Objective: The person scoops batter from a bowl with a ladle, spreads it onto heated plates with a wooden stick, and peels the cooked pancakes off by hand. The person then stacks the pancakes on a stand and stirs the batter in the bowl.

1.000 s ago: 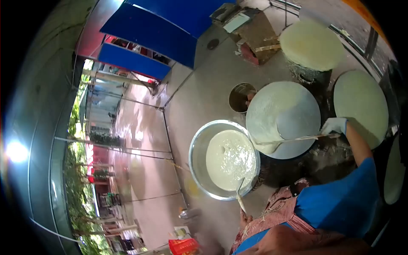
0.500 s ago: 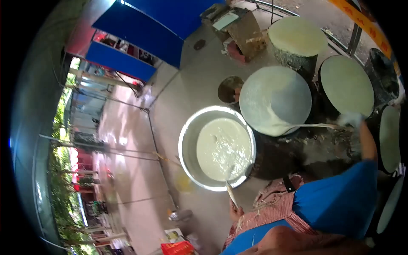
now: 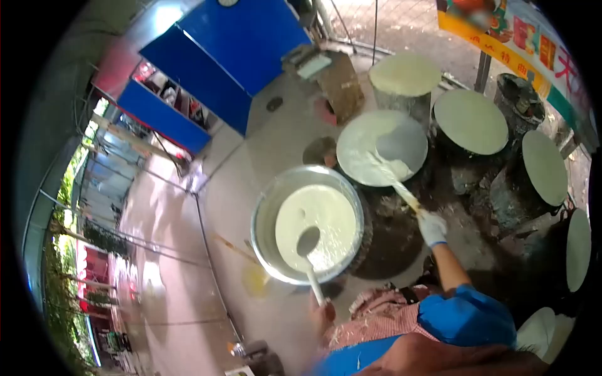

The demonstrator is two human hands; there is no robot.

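Note:
My left hand (image 3: 321, 314), bare and partly blurred, is closed round the pale handle of a ladle (image 3: 308, 240). The ladle's bowl is over the white batter (image 3: 332, 216) in a large metal basin (image 3: 258, 216). In a white glove, my right hand (image 3: 433, 228) grips the handle of a batter-coated spreader (image 3: 401, 187). The spreader's flat end lies on a round griddle (image 3: 396, 145) beyond the basin. White batter covers part of the griddle, with a thick lump beside the blade and a bare grey patch at the right.
More round griddles covered with pale sheets curve round to the right, such as one griddle (image 3: 471, 122) and another (image 3: 544, 168). A small dark bucket (image 3: 320, 152) stands between basin and griddle. Behind are a cardboard box (image 3: 340, 86) and blue panels (image 3: 251, 37).
The spreader has swung from the griddle's near edge up across its surface, my right arm moving left. The ladle's bowl now shows above the batter. The whole view has shifted.

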